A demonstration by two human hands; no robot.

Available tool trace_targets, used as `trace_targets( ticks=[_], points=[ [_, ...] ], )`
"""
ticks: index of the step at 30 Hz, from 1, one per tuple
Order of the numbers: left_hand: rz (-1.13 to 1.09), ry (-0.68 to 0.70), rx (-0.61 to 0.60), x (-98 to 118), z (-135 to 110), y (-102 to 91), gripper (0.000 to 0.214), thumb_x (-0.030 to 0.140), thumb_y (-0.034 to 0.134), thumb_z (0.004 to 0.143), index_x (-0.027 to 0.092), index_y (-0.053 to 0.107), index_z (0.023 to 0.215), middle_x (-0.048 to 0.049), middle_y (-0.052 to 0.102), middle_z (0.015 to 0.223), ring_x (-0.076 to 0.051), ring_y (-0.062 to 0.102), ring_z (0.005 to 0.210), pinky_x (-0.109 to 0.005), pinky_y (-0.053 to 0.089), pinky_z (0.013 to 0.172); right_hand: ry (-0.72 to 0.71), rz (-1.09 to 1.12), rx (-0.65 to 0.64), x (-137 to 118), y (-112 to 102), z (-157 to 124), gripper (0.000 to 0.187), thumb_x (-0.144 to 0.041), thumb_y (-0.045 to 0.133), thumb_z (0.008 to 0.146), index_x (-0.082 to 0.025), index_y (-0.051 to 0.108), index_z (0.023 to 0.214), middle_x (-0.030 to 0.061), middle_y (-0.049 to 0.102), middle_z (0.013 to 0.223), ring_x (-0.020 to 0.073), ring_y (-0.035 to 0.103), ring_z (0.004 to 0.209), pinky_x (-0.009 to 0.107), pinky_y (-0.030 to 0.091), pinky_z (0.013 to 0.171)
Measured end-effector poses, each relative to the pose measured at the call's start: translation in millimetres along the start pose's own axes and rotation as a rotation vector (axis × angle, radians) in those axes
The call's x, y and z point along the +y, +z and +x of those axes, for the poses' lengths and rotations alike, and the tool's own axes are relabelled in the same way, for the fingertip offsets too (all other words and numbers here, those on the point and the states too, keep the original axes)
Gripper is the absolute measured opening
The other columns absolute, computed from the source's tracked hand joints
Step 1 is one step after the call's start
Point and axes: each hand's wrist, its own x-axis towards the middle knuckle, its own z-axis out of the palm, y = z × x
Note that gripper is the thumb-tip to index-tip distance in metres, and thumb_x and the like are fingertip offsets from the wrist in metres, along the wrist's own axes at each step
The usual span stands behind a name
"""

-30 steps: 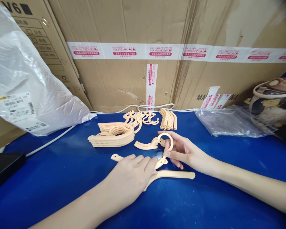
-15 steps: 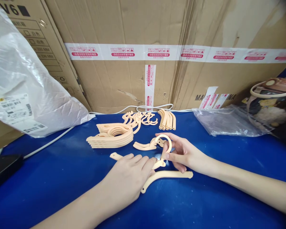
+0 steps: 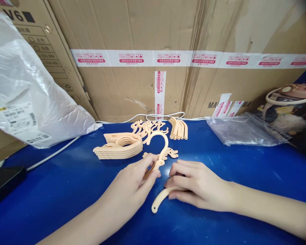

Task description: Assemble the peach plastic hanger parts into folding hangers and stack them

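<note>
Hands (image 3: 132, 183) (image 3: 204, 187) grip hanger pieces (image 3: 165, 144) (image 3: 160, 198), stacked hangers (image 3: 121, 153) and cardboard box (image 3: 117, 90) beyond

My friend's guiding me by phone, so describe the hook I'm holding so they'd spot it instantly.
Before the tall cardboard box stretches a blue table. Near its centre, your left grip pinches a beige, question-mark-shaped hook. Unlike the pieces bunched behind, it's held nearly upright, opening leftward.

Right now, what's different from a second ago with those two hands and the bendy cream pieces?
The right hand let go of the cream, curled plastic hook, came nearer the person and took hold of the cream, curved plastic strip. The left hand pinches just below the hook, which shifted left and up in view. The stacked cream plastic pieces and crinkly white bag stayed put.
</note>
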Motion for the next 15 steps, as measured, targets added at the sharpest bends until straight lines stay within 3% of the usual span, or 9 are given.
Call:
trace_targets(
  ticks=[2, 6, 11, 15],
  points=[
    [-0.152, -0.053, -0.037, -2, 3, 0.1, 0.015, 0.03, 0.041, 0.094, 0.02, 0.051, 0.097, 0.0017, 0.058, 0.078, -0.012, 0.054, 0.062, -0.021, 0.044, 0.053, -0.005, -0.071, 0.015, -1, 0, 1, 0.024, -0.029, 0.042, 0.099, -0.018, 0.062, 0.099, 0.0046, 0.06, 0.091, 0.0156, 0.054, 0.08, 0.029, 0.045, 0.073],
    [-0.378, -0.132, -0.096, -4, 8, 2.8, 0.021, 0.038, 0.045, 0.092, 0.019, 0.055, 0.092, 0.0022, 0.054, 0.073, -0.011, 0.051, 0.061, -0.018, 0.041, 0.046, -0.004, -0.048, 0.122, -1, 0, 2, 0.023, -0.026, 0.036, 0.1, -0.017, 0.057, 0.098, 0.0062, 0.062, 0.092, 0.0169, 0.056, 0.083, 0.03, 0.046, 0.074],
    [-0.486, -0.181, -0.058, -2, 12, 0.6, 0.025, 0.039, 0.054, 0.086, 0.017, 0.064, 0.086, 0.0018, 0.053, 0.071, -0.01, 0.048, 0.062, -0.019, 0.043, 0.054, -0.059, -0.035, 0.268, 1, 1, -4, 0.024, -0.02, 0.027, 0.101, -0.017, 0.05, 0.096, 0.0055, 0.06, 0.08, 0.0157, 0.053, 0.069, 0.027, 0.045, 0.063],
    [-0.552, -0.259, -0.032, 1, 13, -6.5, 0.027, 0.04, 0.061, 0.081, 0.017, 0.071, 0.091, -0.0012, 0.061, 0.077, -0.013, 0.054, 0.068, -0.024, 0.048, 0.062, 0.064, -0.029, 0.179, 1, 2, -6, 0.024, -0.026, 0.033, 0.099, -0.018, 0.053, 0.089, 0.0022, 0.058, 0.072, 0.0131, 0.05, 0.058, 0.025, 0.039, 0.055]
  ],
)
